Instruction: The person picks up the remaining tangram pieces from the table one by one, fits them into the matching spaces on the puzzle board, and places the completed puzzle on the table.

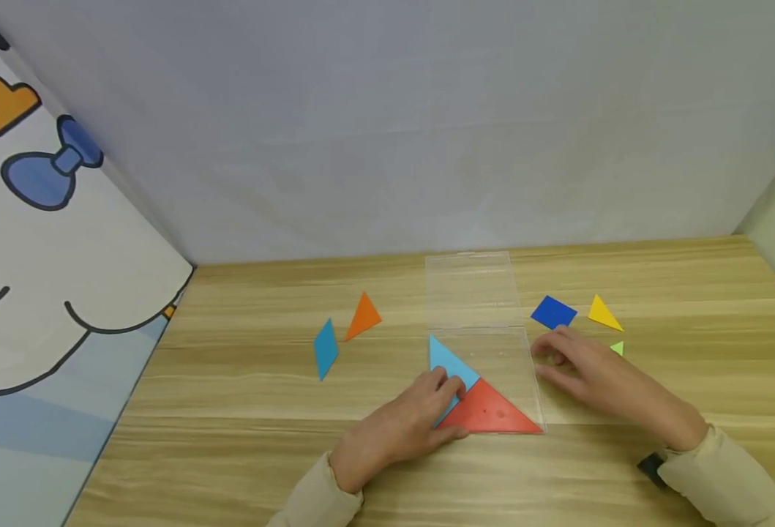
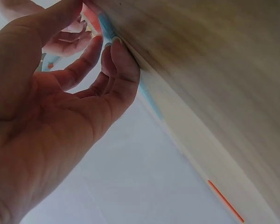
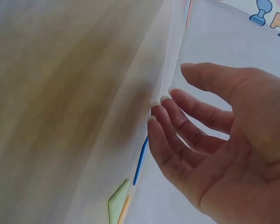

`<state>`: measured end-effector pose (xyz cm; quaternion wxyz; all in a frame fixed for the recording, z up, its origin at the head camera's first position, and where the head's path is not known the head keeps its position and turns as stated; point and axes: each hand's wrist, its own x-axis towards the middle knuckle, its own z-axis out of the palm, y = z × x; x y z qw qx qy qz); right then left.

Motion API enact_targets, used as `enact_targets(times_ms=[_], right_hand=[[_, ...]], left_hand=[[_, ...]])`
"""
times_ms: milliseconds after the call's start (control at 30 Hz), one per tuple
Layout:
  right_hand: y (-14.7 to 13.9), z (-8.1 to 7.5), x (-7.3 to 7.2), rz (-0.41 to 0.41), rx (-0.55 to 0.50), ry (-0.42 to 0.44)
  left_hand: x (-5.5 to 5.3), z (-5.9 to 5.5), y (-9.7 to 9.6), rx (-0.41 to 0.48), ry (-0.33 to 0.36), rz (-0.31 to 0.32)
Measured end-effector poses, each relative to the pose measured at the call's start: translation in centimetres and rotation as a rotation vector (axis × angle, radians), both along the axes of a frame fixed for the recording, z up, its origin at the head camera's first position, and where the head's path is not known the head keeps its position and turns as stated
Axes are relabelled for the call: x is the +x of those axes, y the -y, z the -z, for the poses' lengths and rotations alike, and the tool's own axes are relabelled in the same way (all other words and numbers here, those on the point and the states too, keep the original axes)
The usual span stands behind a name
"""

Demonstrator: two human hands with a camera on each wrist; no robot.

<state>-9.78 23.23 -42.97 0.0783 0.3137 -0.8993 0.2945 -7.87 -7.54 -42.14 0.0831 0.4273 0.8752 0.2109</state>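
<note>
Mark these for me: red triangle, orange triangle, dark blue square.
Red triangle point(image 1: 490, 415), head view: middle of its visible face.
Orange triangle point(image 1: 364, 320), head view: middle of its top face.
Dark blue square point(image 1: 553, 312), head view: middle of its visible face.

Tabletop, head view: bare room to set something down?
Free: left of the blue parallelogram; between the orange triangle and the clear case; right of the yellow triangle. Crowded: the case's near half, under red triangle, light-blue piece and left hand; right of it, right hand, dark-blue piece, green piece.
</note>
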Motion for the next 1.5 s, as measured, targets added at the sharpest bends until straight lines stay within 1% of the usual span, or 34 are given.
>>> enact_targets(times_ms=[100,167,400,567,733,967,1233,1500], right_hand=[[-0.3,0.0,-0.3,0.033,-0.01,-0.018],[-0.5,-0.1,-0.6,0.065,-0.011,-0.004],[-1.2,-0.9,-1.4,0.22,-0.01,0.182],[-1.4,-1.2,-1.8,0.29,-0.018,0.235],[-1.6,-1.1,-2.1,0.341,-0.023,0.253],[-1.9,-1.0,-2.4,0.385,0.006,0.238],[-1.9,-0.8,-2.7,0.406,0.064,0.181],[-1.5,-0.8,-3.3,0.406,0.078,0.23]], left_hand=[[0.0,-0.1,-0.1,-0.008,-0.006,0.0],[0.0,-0.1,-0.1,-0.007,-0.008,0.005],[0.1,-0.1,-0.3,-0.012,-0.003,0.006],[0.1,-0.1,-0.3,-0.027,0.019,-0.005],[0.1,-0.2,-0.3,-0.045,0.037,-0.014],[0.0,-0.2,-0.4,-0.06,0.041,-0.024],[0.1,-0.4,-0.4,-0.055,0.041,-0.031],[0.0,-0.4,-0.2,-0.048,0.055,-0.039]])
